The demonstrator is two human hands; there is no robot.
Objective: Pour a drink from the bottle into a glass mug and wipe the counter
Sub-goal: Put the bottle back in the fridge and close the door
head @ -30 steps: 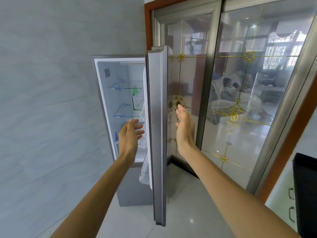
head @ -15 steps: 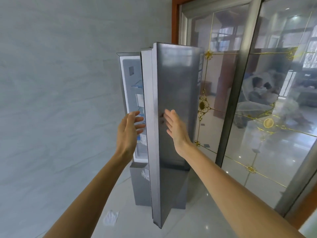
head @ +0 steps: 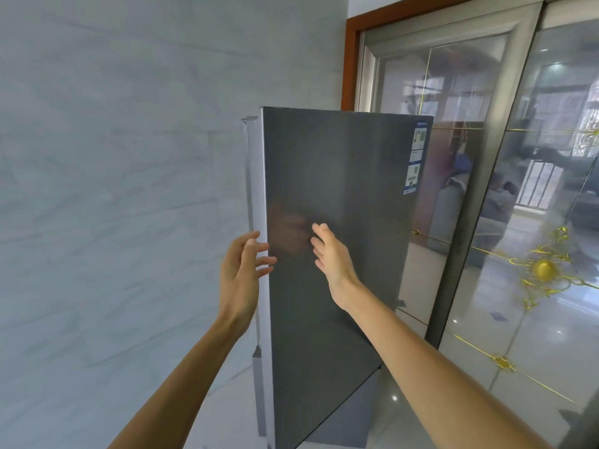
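Grey steel fridge door [head: 340,222] stands mid-frame. Bottle & mug aren't seen, can't tell where they are. L hand [head: 241,273] is relaxed, fingers spread, fingertips at the door's left edge. R hand [head: 334,257] has straight fingers, palm toward door front, holding nothing; contact unclear. Hands are apart, door edge btwn them. Label stickers [head: 416,157] sit top right of door. Pale marble-look wall [head: 113,189] at left; glass sliding door [head: 486,157] w/ gold ornament [head: 544,270] and brown wood frame [head: 351,59] at right.

Legible text: none. One entry: a column of blue-and-white stickers [head: 416,157] in the upper right corner of the grey fridge door [head: 340,189], centre frame. It has a blue header band and printed blocks, with lettering too small to read.
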